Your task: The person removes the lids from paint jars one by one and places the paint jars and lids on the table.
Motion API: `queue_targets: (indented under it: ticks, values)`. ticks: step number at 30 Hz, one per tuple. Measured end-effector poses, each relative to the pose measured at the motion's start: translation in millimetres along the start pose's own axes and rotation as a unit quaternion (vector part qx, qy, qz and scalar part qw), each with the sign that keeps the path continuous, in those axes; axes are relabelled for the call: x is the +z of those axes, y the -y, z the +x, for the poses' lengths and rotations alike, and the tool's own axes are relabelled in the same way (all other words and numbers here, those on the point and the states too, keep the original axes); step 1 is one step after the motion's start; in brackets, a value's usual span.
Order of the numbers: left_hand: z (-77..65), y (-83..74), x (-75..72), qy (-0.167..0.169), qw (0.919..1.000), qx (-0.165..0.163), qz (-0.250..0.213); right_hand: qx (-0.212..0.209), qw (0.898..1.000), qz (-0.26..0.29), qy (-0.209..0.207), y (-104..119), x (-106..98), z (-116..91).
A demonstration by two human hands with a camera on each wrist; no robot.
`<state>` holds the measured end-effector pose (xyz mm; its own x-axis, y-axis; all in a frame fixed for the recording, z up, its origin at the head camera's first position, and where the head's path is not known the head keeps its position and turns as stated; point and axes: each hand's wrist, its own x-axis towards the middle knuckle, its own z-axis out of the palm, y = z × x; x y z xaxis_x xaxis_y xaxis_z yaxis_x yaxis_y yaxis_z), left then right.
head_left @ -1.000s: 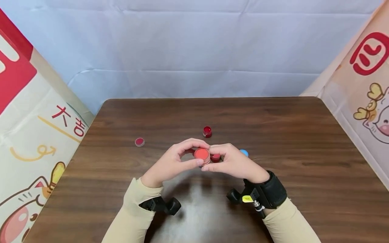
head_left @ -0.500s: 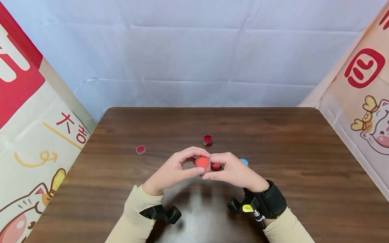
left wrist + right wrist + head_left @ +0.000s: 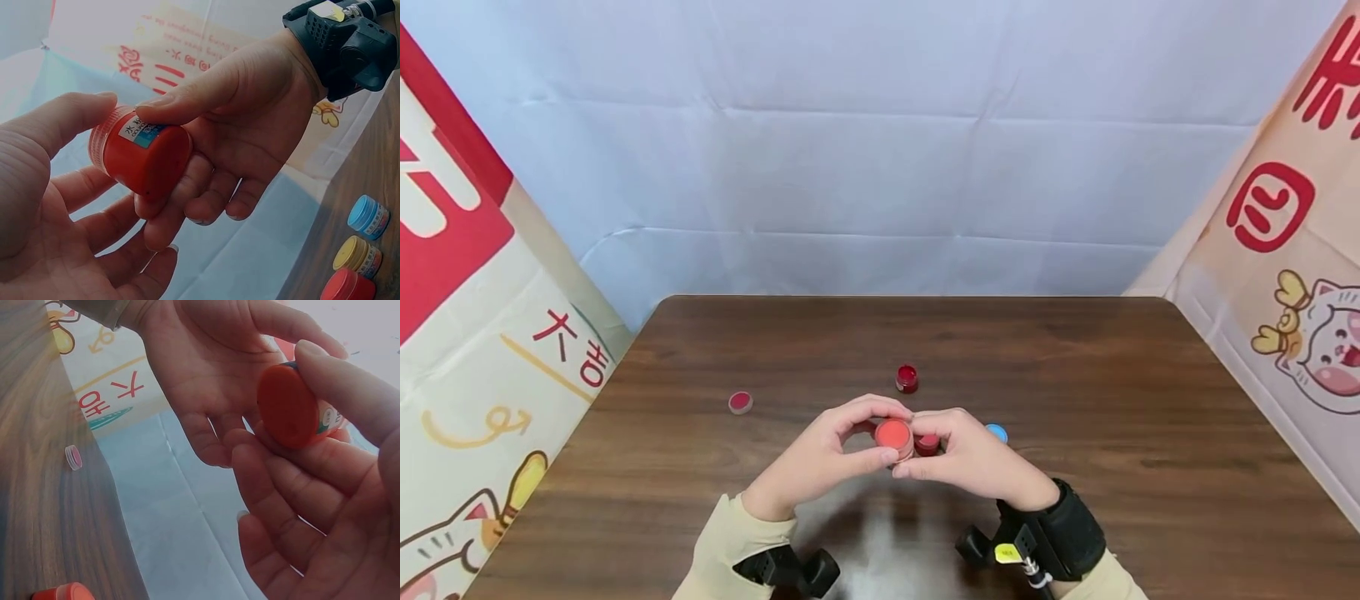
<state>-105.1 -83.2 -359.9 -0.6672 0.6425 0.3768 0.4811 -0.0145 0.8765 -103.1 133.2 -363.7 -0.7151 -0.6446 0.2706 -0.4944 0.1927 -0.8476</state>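
Both hands hold one small orange-red paint jar (image 3: 893,439) over the table. In the left wrist view its clear ribbed lid (image 3: 104,144) is pinched between the thumb and fingers of my left hand (image 3: 69,206). My right hand (image 3: 244,112) grips the red body of the jar, its thumb across the white and blue label (image 3: 142,131). The right wrist view has the round base (image 3: 287,407) facing the camera, with my right hand (image 3: 350,487) around the body and my left hand (image 3: 200,369) beyond. The lid is on the jar, which lies tilted.
A dark red jar (image 3: 907,379) stands behind the hands, and a small round lid (image 3: 741,403) lies to the left. Blue (image 3: 369,217), yellow (image 3: 357,256) and red (image 3: 348,286) jars stand in a row on the table. Printed cloths hang at both sides.
The head view has tilted upward, so the table and hands sit lower in frame. Both hands keep their hold on the paint jar, with hardly any visible movement.
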Motion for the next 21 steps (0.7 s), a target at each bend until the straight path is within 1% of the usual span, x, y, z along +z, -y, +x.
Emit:
queue_targets:
  ticks: [3, 5, 11, 15, 21]
  values:
    - [-3.3, -1.2, 1.8, 0.002, 1.0, -0.009, 0.0, -0.005, 1.0, 0.007, 0.006, 0.7, 1.8, -3.3]
    - [-3.1, -1.7, 2.0, 0.003, 1.0, -0.009, 0.001, -0.008, 1.0, 0.008, 0.007, 0.7, 1.4, -4.1]
    - [-0.9, -3.2, 0.1, 0.009, 0.9999, 0.014, -0.006, 0.002, 1.0, -0.002, -0.001, 1.1, -0.2, -2.0]
    - [-1.1, -3.4, 0.3, 0.01, 0.9997, 0.02, -0.006, 0.005, 1.0, -0.003, -0.001, 2.4, 1.1, -2.0]
    - [-0.4, -2.8, -1.3, 0.005, 1.0, 0.002, -0.005, 0.008, 1.0, 0.005, 0.003, 4.2, 0.6, -1.0]
